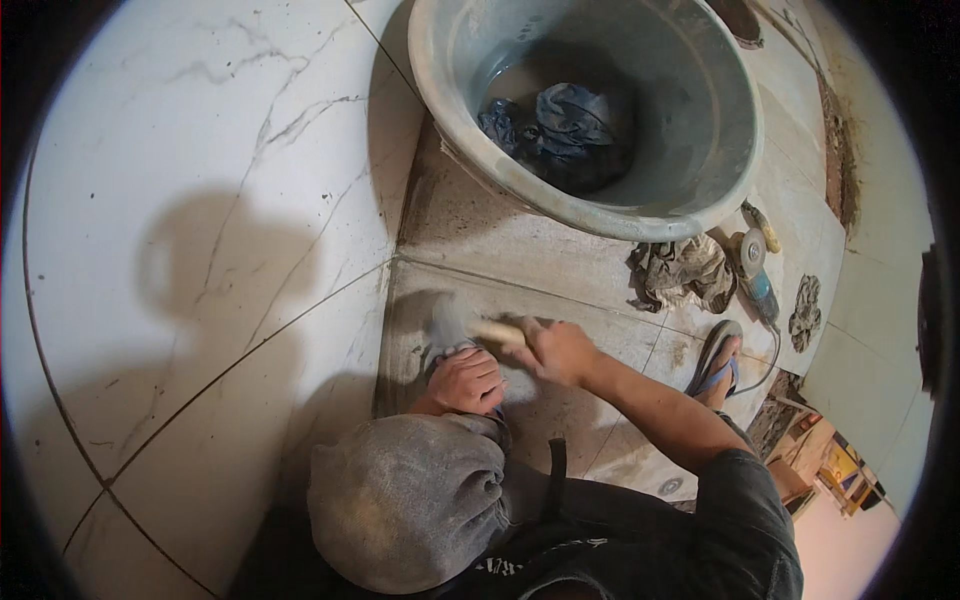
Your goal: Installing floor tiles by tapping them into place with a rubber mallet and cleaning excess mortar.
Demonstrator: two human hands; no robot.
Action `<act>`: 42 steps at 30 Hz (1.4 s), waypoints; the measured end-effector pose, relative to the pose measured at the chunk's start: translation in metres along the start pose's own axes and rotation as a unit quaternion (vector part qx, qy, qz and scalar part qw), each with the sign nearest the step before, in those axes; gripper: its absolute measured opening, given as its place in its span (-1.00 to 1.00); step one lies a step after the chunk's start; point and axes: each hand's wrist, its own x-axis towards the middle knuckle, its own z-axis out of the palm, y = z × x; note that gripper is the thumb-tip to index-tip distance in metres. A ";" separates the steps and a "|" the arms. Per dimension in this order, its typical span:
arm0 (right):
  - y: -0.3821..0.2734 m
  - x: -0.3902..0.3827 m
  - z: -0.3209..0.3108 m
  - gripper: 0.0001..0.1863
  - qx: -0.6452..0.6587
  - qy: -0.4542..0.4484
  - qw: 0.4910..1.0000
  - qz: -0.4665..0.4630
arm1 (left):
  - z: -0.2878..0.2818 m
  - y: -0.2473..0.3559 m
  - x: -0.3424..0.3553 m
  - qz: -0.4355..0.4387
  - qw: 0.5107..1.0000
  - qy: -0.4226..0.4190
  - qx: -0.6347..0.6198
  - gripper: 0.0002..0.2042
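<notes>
Soft shadows [230,255] on tiles [130,150], blurred tool [495,332], fisheye-curved edges

Glossy white, grey-veined marble-look tiles [120,140] spread left, under dark shadows [230,255]; dusty grey-beige rectangular floor tiles [580,282] lie centrally, pale greenish tiles [875,310] right.

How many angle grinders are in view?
1: the angle grinder lies on the tiled floor beside the crumpled rag, to the right of the right hand; the plastic tub could hide others.
</notes>
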 end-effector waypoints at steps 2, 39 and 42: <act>-0.004 0.001 -0.014 -0.49 0.010 -0.003 1.000 0.001 | -0.003 0.000 0.006 0.004 0.999 -0.025 -0.030 -0.83; 0.001 0.009 -0.028 -0.53 0.017 -0.057 0.997 0.051 | -0.001 -0.004 0.011 0.044 0.998 0.007 -0.033 -0.84; -0.015 0.002 -0.052 -0.41 0.024 -0.108 0.992 -0.065 | 0.000 0.001 -0.001 0.042 0.997 -0.009 -0.056 -0.83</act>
